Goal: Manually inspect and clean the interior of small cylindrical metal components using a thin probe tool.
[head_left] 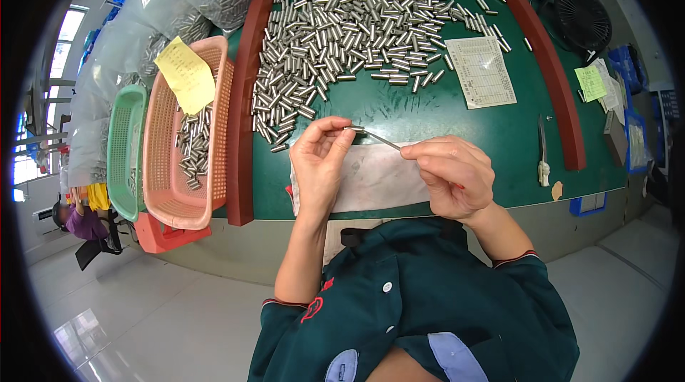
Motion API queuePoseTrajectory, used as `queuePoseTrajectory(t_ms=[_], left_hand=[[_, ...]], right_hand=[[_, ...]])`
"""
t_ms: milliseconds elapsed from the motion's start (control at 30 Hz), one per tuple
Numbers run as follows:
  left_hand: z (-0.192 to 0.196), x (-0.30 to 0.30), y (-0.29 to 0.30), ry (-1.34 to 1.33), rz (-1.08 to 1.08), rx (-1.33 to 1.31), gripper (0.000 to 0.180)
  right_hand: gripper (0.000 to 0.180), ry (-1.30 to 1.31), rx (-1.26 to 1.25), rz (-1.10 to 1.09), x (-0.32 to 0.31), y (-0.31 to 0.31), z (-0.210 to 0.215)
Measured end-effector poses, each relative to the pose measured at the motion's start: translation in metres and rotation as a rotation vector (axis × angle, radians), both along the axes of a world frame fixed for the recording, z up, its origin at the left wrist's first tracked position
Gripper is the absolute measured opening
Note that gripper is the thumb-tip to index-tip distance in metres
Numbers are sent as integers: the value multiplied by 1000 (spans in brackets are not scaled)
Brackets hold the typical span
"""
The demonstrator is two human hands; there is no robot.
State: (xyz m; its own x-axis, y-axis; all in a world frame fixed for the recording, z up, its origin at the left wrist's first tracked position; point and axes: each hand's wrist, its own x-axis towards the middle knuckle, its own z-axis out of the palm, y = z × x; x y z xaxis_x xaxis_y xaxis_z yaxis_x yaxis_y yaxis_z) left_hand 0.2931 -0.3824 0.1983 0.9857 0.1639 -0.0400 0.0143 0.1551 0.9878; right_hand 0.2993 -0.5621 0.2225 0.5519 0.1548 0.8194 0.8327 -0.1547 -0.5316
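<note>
My left hand (321, 157) is closed, pinching a small metal cylinder (354, 128) between thumb and fingertips. In my right hand (457, 174) is a thin metal rod (384, 141), gripped near its end. The rod's far tip meets or nearly meets the end of the cylinder; whether it goes inside cannot be told. Both hands are above a whitish cloth (382, 179) on the green table (399, 107). Beyond them lies a wide heap of similar metal cylinders (349, 32).
Dark red rails (246, 111) border the table. A printed sheet (480, 72) lies right of the heap. At left stand a pink basket (221, 118) with cylinders and a green basket (116, 146). A knife-like tool (543, 154) and a black fan (579, 17) are at right.
</note>
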Motion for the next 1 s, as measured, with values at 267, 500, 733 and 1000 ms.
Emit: queuePoseTrajectory(t_ms=[267, 500, 733, 1000], left_hand=[[1, -4, -8, -32, -27, 100, 12], [-2, -5, -9, -81, -15, 184, 11], [-6, -5, -8, -272, 46, 508, 9], [-1, -6, -12, -121, 104, 270, 10]], right_hand=[[24, -10, -116, 20, 0, -2, 1], [19, -26, -98, 36, -4, -1, -4], [21, 23, -163, -14, -4, 0, -2], [29, -108, -29, -47, -4, -10, -2]])
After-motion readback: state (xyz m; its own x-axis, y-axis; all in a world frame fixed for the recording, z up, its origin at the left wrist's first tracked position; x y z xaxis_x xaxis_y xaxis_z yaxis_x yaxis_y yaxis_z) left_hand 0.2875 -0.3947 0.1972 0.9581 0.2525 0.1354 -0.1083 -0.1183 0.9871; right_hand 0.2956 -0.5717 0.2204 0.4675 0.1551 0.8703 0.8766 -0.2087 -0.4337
